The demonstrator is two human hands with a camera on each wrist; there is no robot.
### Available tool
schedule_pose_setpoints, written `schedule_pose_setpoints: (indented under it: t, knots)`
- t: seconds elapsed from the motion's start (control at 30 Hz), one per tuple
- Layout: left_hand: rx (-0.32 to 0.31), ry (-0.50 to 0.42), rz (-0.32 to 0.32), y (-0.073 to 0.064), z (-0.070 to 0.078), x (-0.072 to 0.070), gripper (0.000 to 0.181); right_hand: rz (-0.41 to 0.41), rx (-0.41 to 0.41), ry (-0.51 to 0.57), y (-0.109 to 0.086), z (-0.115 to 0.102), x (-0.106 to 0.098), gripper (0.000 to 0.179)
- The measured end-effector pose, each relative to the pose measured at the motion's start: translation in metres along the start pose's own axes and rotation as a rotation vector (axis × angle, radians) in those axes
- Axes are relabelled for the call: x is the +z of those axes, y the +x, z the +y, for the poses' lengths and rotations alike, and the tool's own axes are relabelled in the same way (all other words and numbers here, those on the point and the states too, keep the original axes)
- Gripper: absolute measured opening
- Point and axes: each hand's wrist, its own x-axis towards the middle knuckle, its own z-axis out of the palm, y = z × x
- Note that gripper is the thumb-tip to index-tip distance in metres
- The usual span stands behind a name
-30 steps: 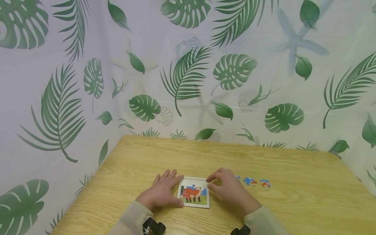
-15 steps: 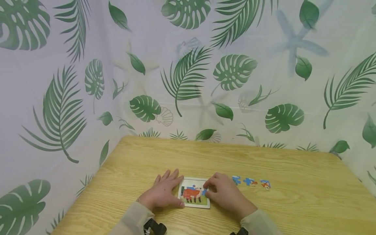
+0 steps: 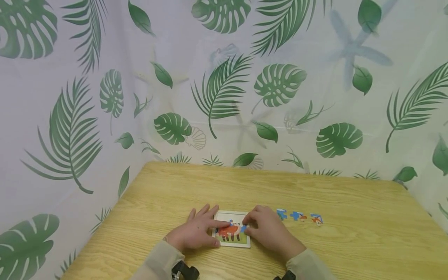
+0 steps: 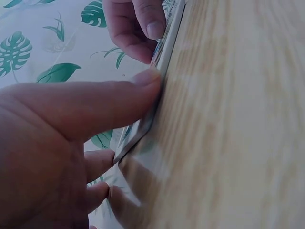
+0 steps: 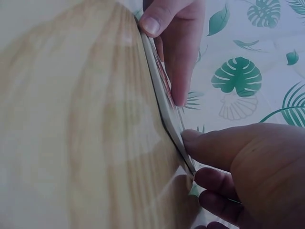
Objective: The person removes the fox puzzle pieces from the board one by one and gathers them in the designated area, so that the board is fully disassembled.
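A small jigsaw puzzle in a white frame lies on the wooden table, partly filled with a red-brown animal on green grass. Bare backing shows along its far side. My left hand lies at its left: the thumb touches the near-left corner, and the straight index finger rests on the pieces. At the right edge, my right hand holds the puzzle beside a blue part, thumb and fingers curled. In the right wrist view its thumb touches the frame's edge. Whether it pinches a single piece is hidden.
Three loose puzzle pieces lie in a row right of the frame: a blue-green one, a blue and orange one and one with a fox face. A leaf-print curtain stands behind the table.
My right hand has shifted slightly down and left along the puzzle's right edge, uncovering the nearest loose piece. My left index finger has moved from the frame's corner onto the pieces.
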Motion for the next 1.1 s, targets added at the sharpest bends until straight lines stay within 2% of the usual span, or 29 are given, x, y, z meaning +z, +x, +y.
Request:
schedule_pose_setpoints:
  t: [0.57, 0.83, 1.1]
  knots:
    - [0.005, -0.043, -0.006, -0.0005, -0.0008, 0.0, 0.062, 0.01, 0.054, 0.092, 0.0024, -0.0015, 0.0052, 0.017]
    - [0.002, -0.042, -0.004, -0.0006, 0.0009, -0.0009, 0.062, 0.011, 0.116, 0.232, 0.0007, -0.0013, 0.0055, 0.013]
    - [-0.007, -0.049, 0.013, -0.0017, 0.0008, -0.0006, 0.082, 0.035, 0.188, 0.391, -0.0016, 0.0028, 0.001, 0.008]
